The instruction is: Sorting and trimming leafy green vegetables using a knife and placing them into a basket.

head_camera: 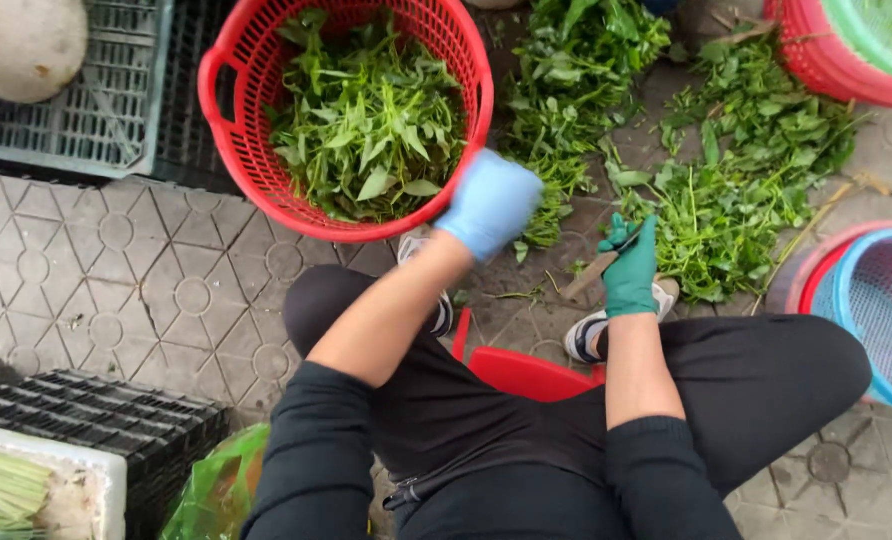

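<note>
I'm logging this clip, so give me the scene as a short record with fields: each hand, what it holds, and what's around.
Left hand: left hand in a blue glove, blurred, at the rim of the red basket; hold cannot be told
Right hand: right hand in a green glove, gripping a small knife
Basket contents: leafy greens
Ground: loose greens heaped on patterned paving
Seat: red stool under the person
Right edge: blue basket nested in a red one
</note>
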